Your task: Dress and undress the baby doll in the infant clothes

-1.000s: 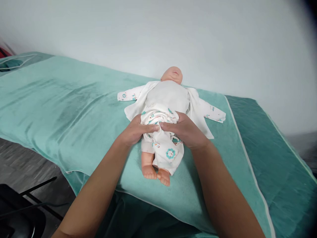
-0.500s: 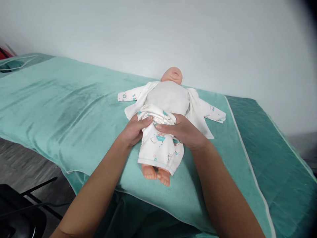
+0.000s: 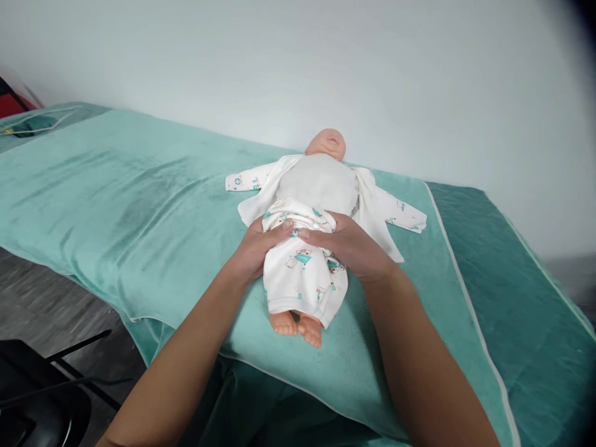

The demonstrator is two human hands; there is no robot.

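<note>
A baby doll (image 3: 319, 180) lies on its back, head away from me, its feet (image 3: 309, 330) poking out below white printed baby pants (image 3: 298, 279). My left hand (image 3: 257, 245) grips the bunched upper part of the pants from the left, thumb on top. From the right, my right hand (image 3: 356, 245) holds the same bunched cloth, its thumb tip close to the left one. Most of my other fingers are hidden at the sides of the doll. A white baby jacket (image 3: 395, 208) is spread open under the doll's torso, sleeves stretched out to both sides.
A light green cloth (image 3: 139, 186) covers the bed, over a darker green quilted cover (image 3: 507, 279) at the right. A pale wall (image 3: 233, 62) rises behind. A black chair (image 3: 37, 391) stands on the floor at lower left.
Both thumbs have come slightly closer together over the bunched waist of the pants. The whole view has shifted a little; the grip on the pants stays.
</note>
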